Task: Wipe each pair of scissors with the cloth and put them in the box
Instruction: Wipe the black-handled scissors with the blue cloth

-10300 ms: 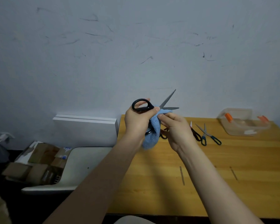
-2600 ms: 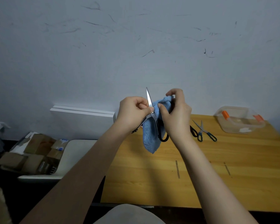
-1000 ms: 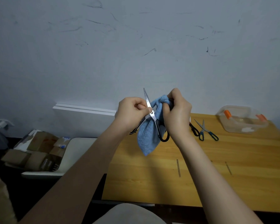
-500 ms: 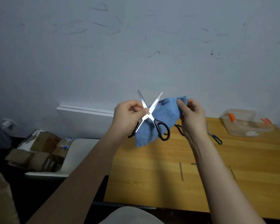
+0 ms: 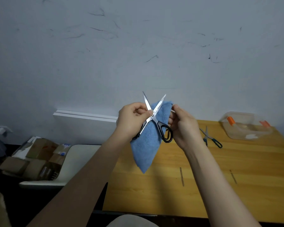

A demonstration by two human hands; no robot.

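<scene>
Fingers of left hand round scissors

- In front of me stands a wooden table with two short dark marks on its top.
- Behind it I see a grey-white wall with dark scuffs.
- White boards lean against this wall.
- At my left, cardboard boxes lie on a white seat.

open scissors in front of the cloth, both between left hand and right hand over the left end of the tabletop, spare scissors lying further right (box beyond them, far right corner), chair left of the tabletop, cartons left of that
</scene>
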